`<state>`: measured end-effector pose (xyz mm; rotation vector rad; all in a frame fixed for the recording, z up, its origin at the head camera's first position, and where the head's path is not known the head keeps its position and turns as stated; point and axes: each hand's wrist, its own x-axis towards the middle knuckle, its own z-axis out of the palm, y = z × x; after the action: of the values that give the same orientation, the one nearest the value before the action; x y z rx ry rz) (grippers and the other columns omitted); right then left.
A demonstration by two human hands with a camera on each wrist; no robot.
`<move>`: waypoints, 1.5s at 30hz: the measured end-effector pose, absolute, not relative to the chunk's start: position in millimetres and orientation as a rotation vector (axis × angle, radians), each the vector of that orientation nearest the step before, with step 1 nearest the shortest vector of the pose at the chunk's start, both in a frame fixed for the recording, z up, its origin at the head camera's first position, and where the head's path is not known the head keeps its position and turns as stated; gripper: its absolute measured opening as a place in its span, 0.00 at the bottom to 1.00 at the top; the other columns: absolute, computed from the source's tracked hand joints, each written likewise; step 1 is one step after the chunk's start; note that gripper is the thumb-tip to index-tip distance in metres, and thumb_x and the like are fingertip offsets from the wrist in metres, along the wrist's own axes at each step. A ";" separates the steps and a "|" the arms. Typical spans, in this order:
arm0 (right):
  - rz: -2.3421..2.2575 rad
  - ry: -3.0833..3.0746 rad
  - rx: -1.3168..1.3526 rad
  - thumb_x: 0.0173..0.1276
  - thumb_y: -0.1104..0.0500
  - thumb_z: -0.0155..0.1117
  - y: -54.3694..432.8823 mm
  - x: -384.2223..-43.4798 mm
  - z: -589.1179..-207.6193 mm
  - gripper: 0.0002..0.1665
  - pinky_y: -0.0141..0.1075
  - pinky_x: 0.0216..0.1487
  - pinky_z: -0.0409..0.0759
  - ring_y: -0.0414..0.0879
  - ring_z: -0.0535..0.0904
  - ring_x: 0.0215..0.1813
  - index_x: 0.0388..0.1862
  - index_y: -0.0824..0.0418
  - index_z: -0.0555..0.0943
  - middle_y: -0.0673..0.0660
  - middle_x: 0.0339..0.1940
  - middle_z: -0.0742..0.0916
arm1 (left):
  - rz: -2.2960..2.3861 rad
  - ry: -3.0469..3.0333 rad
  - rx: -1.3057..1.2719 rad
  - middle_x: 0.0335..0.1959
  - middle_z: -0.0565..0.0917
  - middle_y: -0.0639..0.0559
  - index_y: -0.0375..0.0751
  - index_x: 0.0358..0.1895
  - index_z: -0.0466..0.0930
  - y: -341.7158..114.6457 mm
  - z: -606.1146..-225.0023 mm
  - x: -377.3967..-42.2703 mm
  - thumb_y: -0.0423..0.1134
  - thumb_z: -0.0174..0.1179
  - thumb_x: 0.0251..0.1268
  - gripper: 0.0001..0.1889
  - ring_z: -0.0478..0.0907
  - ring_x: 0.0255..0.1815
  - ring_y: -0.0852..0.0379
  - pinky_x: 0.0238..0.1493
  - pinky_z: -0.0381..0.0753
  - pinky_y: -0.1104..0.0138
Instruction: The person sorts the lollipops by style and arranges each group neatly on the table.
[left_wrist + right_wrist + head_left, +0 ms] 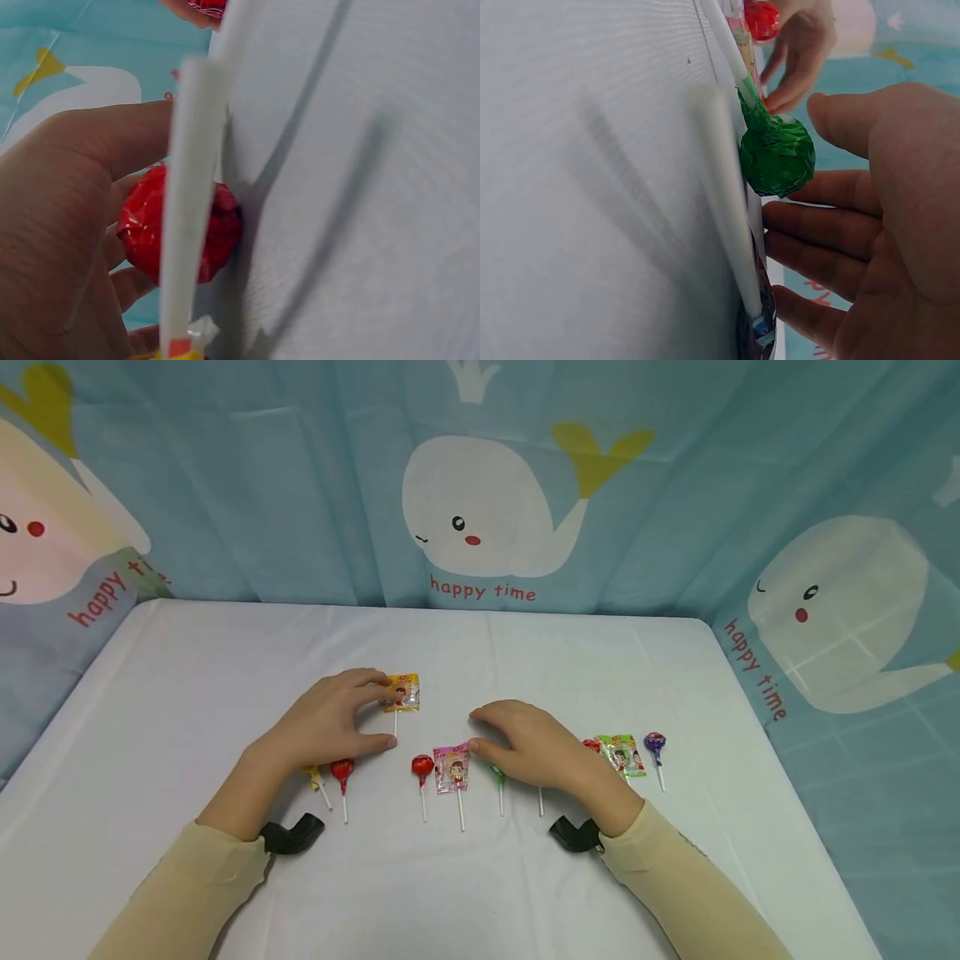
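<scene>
My left hand [330,714] reaches over the table, fingertips at a flat orange-wrapped lollipop [407,692], thumb beside its stick; whether they touch it I cannot tell. Near that wrist lie a yellow-wrapped lollipop [313,774] and a round red lollipop [342,770]. The left wrist view shows a red lollipop [139,225] before the palm. My right hand [536,743] hovers with thumb and fingers apart above a green lollipop [498,775], its wrapped ball [780,161] close to the thumb. A white stick [541,802] pokes out below this hand, its candy hidden.
Between the hands lie a red lollipop [422,766] and a flat pink-wrapped one [452,770]. Right of my right hand are a partly hidden red lollipop [591,745], a flat green-wrapped one [624,754] and a purple one [655,742]. A whale-print curtain [300,527] borders the white table [450,893].
</scene>
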<state>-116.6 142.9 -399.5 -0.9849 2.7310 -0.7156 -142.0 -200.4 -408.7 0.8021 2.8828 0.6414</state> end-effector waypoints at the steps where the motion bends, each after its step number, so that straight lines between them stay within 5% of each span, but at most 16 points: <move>1: -0.715 2.729 -0.986 0.81 0.44 0.66 143.0 -116.6 -398.9 0.31 0.47 0.78 0.73 0.50 0.78 0.76 0.73 0.60 0.82 0.55 0.70 0.86 | 0.640 2.882 0.799 0.74 0.78 0.46 0.54 0.70 0.86 -200.2 -408.3 -141.7 0.56 0.79 0.60 0.33 0.70 0.78 0.39 0.77 0.67 0.34; 20: -0.721 2.699 -1.063 0.82 0.43 0.65 142.9 -119.4 -397.4 0.30 0.49 0.79 0.72 0.50 0.77 0.75 0.73 0.58 0.82 0.54 0.70 0.85 | 0.682 2.837 0.730 0.77 0.76 0.45 0.53 0.72 0.85 -197.8 -407.4 -139.9 0.53 0.79 0.62 0.33 0.69 0.80 0.38 0.78 0.67 0.35; 45: -0.619 2.565 -1.257 0.72 0.50 0.77 127.3 -105.6 -395.1 0.31 0.43 0.77 0.74 0.42 0.79 0.72 0.72 0.52 0.84 0.46 0.69 0.85 | 0.663 2.839 0.709 0.78 0.76 0.45 0.55 0.73 0.84 -198.9 -409.3 -139.7 0.55 0.78 0.62 0.34 0.69 0.80 0.38 0.77 0.67 0.33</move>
<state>-105.6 127.3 -395.1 -1.2568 2.5650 -0.6194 -139.7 -198.9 -409.3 0.7085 2.8387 0.6631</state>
